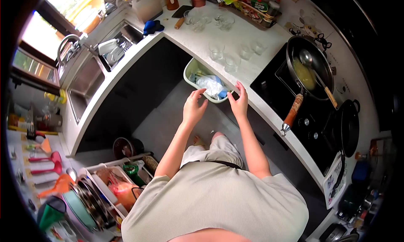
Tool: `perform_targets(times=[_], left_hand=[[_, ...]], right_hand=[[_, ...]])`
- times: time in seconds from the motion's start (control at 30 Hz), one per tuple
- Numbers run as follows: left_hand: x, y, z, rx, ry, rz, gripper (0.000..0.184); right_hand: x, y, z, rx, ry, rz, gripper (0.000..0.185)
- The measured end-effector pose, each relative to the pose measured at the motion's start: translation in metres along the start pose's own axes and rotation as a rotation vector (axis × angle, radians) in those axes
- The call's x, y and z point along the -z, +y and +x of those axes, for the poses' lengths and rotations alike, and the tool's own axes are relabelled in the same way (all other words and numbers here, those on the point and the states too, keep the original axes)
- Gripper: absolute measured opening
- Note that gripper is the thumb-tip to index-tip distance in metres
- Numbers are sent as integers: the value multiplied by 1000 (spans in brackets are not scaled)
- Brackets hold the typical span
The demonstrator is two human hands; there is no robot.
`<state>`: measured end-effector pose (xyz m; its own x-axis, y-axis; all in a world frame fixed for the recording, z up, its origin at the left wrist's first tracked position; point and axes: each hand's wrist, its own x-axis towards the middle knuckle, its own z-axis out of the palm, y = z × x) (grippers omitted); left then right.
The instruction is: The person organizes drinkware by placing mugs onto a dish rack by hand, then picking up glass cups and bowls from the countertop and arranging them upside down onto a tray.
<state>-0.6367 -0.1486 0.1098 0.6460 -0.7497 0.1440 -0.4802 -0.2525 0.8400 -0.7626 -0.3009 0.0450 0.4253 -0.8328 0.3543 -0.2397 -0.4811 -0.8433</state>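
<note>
While standing at the counter (242,36), bracketing a pale green bin (193,66) at twelve o'clock, right by the near edge, with the left hand (194,104) at seven on its rim and the right hand (238,100) at four! Both open, fingers loosely curled, apparently gripping nothing; hard to tell whether touching the rim. Judging by that, at the step of placing or taking hold of the bin. For the next move, probably needing a firm pinch from both sides, keeping level under the white plastic bag (210,86) inside. Facing mouth upward, and running lengthwise from half past ten to half past four, roughly along the edge.
</note>
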Motion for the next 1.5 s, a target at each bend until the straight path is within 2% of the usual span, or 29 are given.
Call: perform_targets(times=[0.13, 0.17, 0.27, 0.3, 0.43, 0.67, 0.87, 1.0, 1.17, 1.33, 1.37, 1.47, 1.5], left_hand=[[-3, -28, 33, -45, 22, 36, 49], [-6, -39, 44, -84, 19, 33, 56], [-14, -46, 74, -100, 47, 46, 61], [-16, -50, 87, -94, 23, 62, 69], [-31, -62, 137, -102, 27, 89, 77], [-55, -73, 214, -137, 11, 81, 90], [-72, -81, 234, -211, -35, 62, 93], [-81, -86, 241, -129, -25, 32, 82], [-77, -92, 245, -169, 7, 24, 75], [-35, -94, 248, -68, 43, -165, 77], [-20, -93, 249, -82, 43, -191, 71], [19, -108, 259, -98, 93, -332, 74], [37, -108, 261, -94, 98, -413, 76]], right_hand=[[-21, 8, 20, -2, 97, -107, 70], [-25, 10, 25, -17, 120, -138, 74], [-36, 11, 41, -37, 157, -259, 77], [-42, 12, 47, -56, 167, -285, 82], [-60, 15, 71, -85, 304, -351, 92], [-68, 17, 102, -202, 304, -336, 92], [-73, 30, 101, -193, 246, -405, 83], [-73, 32, 105, -192, 267, -405, 78], [-77, 27, 104, -182, 306, -422, 75], [-91, 14, 111, -101, 368, -374, 79], [-95, 7, 113, -64, 350, -342, 76], [-121, -10, 125, -150, 227, 4, 72], [-132, -22, 132, -125, 182, -27, 71]])
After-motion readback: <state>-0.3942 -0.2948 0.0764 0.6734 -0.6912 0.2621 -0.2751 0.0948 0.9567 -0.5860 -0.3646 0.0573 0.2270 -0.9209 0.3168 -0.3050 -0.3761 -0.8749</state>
